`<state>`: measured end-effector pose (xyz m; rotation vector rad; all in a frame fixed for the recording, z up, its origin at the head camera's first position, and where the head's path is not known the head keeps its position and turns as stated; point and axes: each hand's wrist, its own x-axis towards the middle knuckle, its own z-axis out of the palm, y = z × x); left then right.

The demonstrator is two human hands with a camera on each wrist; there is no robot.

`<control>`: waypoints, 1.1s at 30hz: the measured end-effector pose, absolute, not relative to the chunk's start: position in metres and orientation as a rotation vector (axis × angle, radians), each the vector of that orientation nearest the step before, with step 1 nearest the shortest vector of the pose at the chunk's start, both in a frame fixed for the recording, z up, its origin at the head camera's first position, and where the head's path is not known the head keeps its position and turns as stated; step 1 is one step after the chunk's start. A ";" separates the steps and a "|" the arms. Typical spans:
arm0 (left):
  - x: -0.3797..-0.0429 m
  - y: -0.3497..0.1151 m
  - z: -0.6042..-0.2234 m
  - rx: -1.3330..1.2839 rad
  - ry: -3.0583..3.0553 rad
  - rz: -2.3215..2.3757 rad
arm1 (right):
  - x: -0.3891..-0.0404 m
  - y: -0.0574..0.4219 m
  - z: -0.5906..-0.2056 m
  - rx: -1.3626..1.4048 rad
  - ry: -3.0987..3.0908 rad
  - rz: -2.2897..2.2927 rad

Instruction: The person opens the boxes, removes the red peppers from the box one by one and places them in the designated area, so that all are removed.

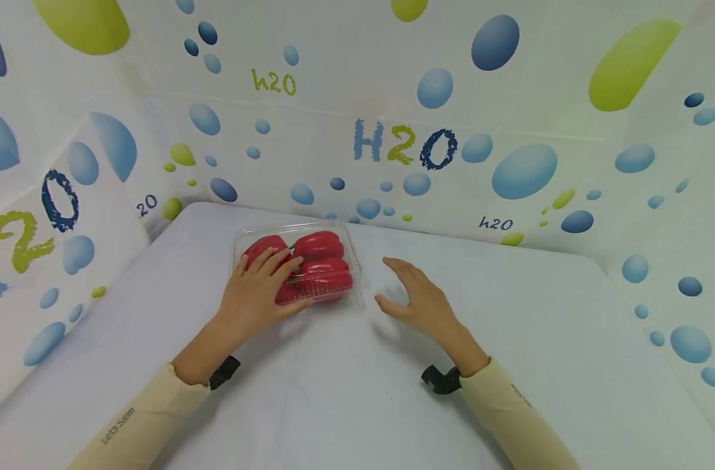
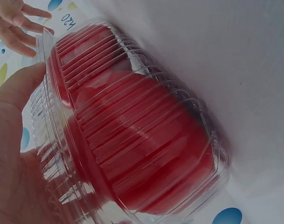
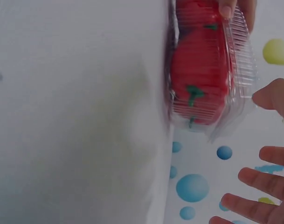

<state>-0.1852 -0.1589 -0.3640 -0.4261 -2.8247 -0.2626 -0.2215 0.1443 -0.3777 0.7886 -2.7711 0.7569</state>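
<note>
A clear plastic clamshell box (image 1: 355,277) with several red bell peppers (image 1: 319,245) inside sits on the white table, left of centre in the head view. My left hand (image 1: 254,294) rests on its lid at the left side, fingers spread over the top and thumb along the front edge. In the left wrist view that thumb (image 2: 27,84) lies at the box's rim. My right hand (image 1: 419,300) hovers to the right of the box, holding nothing, with fingers apart and thumb extended. Green stems (image 3: 194,93) show through the box wall in the right wrist view.
The table is covered by a white cloth (image 1: 346,391). Behind and on both sides hang white sheets (image 1: 334,85) printed with blue and green drops and H2O lettering. Small black wrist cameras (image 1: 441,380) sit at the cuffs of the beige sleeves (image 1: 510,411).
</note>
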 end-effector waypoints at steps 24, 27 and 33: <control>-0.185 -0.160 -0.365 -0.423 -2.785 -0.249 | -0.220 0.129 -0.394 0.919 -2.753 0.906; -0.185 -0.160 -0.365 -0.422 -2.782 -0.253 | -0.220 0.128 -0.394 0.887 -2.762 0.985; -0.185 -0.160 -0.365 -0.426 -2.770 -0.253 | -0.224 0.125 -0.398 0.895 -2.698 1.169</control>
